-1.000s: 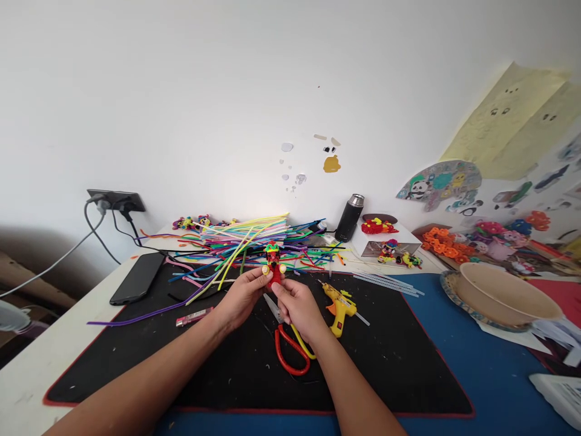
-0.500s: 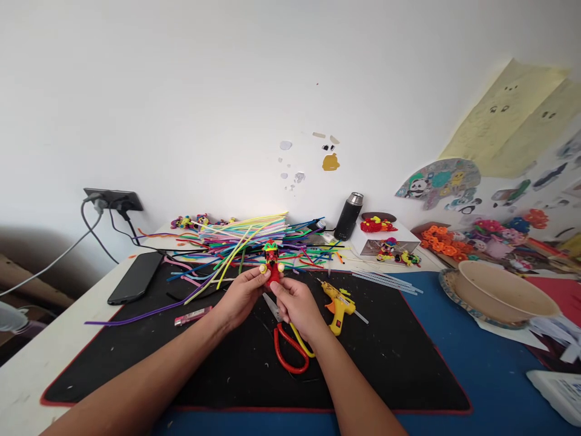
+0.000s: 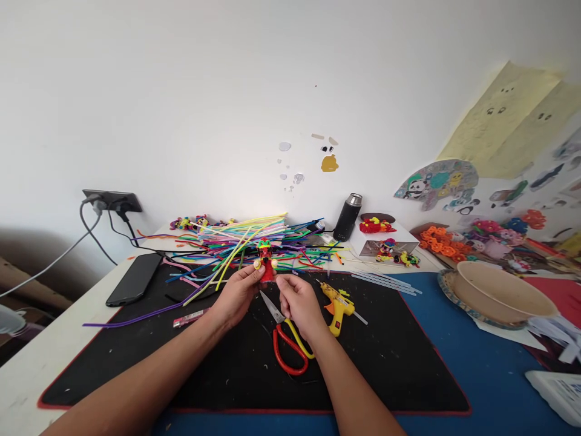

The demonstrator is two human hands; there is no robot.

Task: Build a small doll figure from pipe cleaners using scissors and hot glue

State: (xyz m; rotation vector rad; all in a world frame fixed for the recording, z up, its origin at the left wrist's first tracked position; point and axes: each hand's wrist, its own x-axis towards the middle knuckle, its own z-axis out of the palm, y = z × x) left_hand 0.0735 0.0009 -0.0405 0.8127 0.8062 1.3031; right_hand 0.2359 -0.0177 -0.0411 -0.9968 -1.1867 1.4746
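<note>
A small red figure (image 3: 267, 274) with a green and yellow top and two pale round balls at its sides is upright above the black mat. My left hand (image 3: 239, 295) holds it between thumb and fingers from the left. Just right of the figure, my right hand (image 3: 300, 303) is closed with thumb and fingertips together; whatever it pinches, if anything, is too small to make out. Scissors (image 3: 290, 350) with red and yellow handles lie beneath the hands. Right of them is a yellow glue gun (image 3: 338, 306).
Many coloured pipe cleaners (image 3: 245, 239) are heaped behind the black mat (image 3: 381, 363). A phone (image 3: 135, 279) and a pink lighter (image 3: 189, 318) lie left. Clear glue sticks (image 3: 385, 282), a black flask (image 3: 348, 218), a white box (image 3: 363, 245) and a beige bowl (image 3: 502, 293) stand or lie right.
My right hand has come away from the figure and shifted slightly right. My left hand still holds the figure, which has moved a little left and shows more of its red body.
</note>
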